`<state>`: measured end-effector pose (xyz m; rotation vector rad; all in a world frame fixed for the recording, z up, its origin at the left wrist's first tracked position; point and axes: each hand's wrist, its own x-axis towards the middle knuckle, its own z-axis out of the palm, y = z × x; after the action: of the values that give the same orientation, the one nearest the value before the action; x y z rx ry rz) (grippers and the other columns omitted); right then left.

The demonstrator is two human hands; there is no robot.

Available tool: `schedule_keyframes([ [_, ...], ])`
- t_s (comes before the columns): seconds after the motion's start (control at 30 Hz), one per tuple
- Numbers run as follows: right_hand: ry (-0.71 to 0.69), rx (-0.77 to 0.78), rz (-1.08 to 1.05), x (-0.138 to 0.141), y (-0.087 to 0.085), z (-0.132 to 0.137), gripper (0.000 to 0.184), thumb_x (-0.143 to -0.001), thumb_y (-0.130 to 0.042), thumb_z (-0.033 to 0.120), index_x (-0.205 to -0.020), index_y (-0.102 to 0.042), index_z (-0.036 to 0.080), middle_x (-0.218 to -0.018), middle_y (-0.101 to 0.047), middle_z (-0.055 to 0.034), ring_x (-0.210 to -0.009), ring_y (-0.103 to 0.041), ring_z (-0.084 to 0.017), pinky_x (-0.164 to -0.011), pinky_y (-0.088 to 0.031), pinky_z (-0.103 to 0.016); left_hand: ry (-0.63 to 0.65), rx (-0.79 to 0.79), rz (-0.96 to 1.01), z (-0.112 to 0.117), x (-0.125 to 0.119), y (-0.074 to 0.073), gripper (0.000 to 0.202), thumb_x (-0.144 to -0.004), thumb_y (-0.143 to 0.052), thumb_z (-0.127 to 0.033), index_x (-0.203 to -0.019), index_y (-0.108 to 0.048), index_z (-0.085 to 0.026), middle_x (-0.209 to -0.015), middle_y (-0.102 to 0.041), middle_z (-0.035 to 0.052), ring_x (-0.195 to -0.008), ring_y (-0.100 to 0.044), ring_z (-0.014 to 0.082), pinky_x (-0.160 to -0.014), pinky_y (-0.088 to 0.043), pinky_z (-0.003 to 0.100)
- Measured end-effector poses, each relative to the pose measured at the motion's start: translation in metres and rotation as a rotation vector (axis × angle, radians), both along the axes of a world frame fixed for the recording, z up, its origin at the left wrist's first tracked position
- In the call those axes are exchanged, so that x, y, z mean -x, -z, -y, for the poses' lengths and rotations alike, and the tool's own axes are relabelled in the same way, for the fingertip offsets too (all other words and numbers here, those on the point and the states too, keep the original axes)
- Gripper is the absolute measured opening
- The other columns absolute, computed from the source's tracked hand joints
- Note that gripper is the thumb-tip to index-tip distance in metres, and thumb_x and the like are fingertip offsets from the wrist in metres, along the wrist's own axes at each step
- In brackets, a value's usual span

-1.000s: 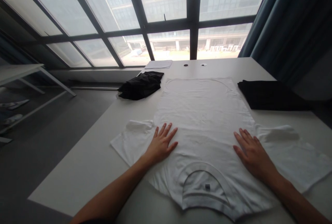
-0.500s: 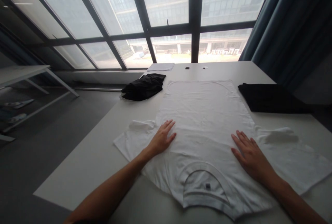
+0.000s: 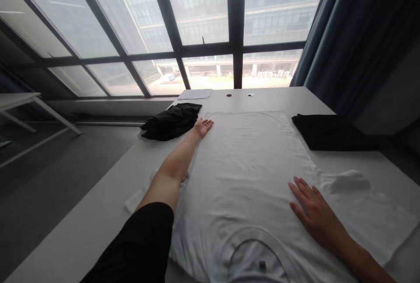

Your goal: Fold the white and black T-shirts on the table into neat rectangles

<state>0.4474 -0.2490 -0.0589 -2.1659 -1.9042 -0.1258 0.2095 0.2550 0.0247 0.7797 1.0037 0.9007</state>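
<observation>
A white T-shirt (image 3: 243, 165) lies spread flat, its neckline toward me and its hem at the far end. My left hand (image 3: 204, 127) reaches to the shirt's far left corner, palm turned partly up, fingers extended and apart from any grip. On the right side of the shirt's chest, near the sleeve, my right hand (image 3: 311, 208) rests palm down with its fingers spread. My left forearm hides most of the left sleeve. The collar is cut off by the bottom of the view.
A crumpled black garment (image 3: 170, 122) lies left of the shirt's hem, close to my left hand. A folded black cloth (image 3: 333, 132) is on the right of the white table (image 3: 108, 213). Paper sheets (image 3: 196, 94) sit at the far edge, before the windows. A blue curtain (image 3: 341, 33) hangs right.
My left hand has slid forward from the left of the chest to the shirt's far left corner, turning its palm up. My right hand has stayed at about the same spot on the shirt.
</observation>
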Motion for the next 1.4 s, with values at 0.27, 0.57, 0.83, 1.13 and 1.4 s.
schedule_keyframes([
  [0.27,-0.008,0.005,0.005,0.001,-0.001,0.003,0.058,-0.1,-0.046,0.047,-0.153,-0.043,0.023,-0.162,-0.034,-0.0098,-0.149,-0.031,-0.031,-0.118,-0.033,-0.056,-0.161,-0.119,-0.049,-0.063,-0.035,-0.007,0.044,-0.109,-0.021,-0.032,-0.143,-0.039,-0.012,-0.137,-0.052,0.0186,-0.127,-0.053,0.0158,-0.106,-0.042,0.029],
  [0.57,0.003,0.033,-0.004,0.003,-0.008,0.003,0.058,-0.101,-0.044,0.044,-0.154,-0.04,0.023,-0.163,-0.032,-0.0102,-0.151,-0.028,-0.03,-0.12,-0.029,-0.056,0.139,-0.408,-0.22,0.013,-0.056,-0.002,0.028,-0.096,-0.056,-0.024,-0.119,-0.065,-0.011,-0.134,-0.062,0.0183,-0.124,-0.06,0.0247,-0.113,-0.039,0.042],
  [0.83,0.017,-0.005,-0.057,0.004,-0.008,-0.001,0.054,-0.101,-0.043,0.042,-0.151,-0.046,0.021,-0.161,-0.036,-0.0126,-0.15,-0.029,-0.029,-0.119,-0.029,-0.056,0.837,-1.203,-0.814,0.209,0.023,0.01,0.049,-0.098,-0.053,-0.038,-0.144,-0.054,-0.021,-0.153,-0.048,0.0115,-0.145,-0.039,0.0285,-0.123,-0.023,0.05],
  [1.13,0.069,-0.161,-0.964,0.01,-0.055,-0.034,0.049,-0.098,-0.05,0.052,-0.136,-0.061,0.024,-0.146,-0.058,-0.0099,-0.138,-0.05,-0.028,-0.118,-0.036,-0.052,0.773,-1.483,-1.187,0.293,0.109,0.04,0.053,-0.104,-0.044,-0.043,-0.154,-0.039,-0.029,-0.162,-0.034,0.0077,-0.151,-0.027,0.0285,-0.121,-0.022,0.057],
  [1.4,0.254,-0.18,-1.917,-0.052,-0.068,-0.203,0.041,-0.102,-0.036,0.047,-0.12,-0.06,0.019,-0.143,-0.056,-0.0151,-0.128,-0.059,-0.021,-0.108,-0.048,-0.044,0.667,-1.476,-1.266,0.299,0.136,0.057,0.056,-0.103,-0.046,-0.045,-0.157,-0.035,-0.033,-0.163,-0.031,0.0056,-0.15,-0.03,0.0297,-0.121,-0.026,0.056],
])
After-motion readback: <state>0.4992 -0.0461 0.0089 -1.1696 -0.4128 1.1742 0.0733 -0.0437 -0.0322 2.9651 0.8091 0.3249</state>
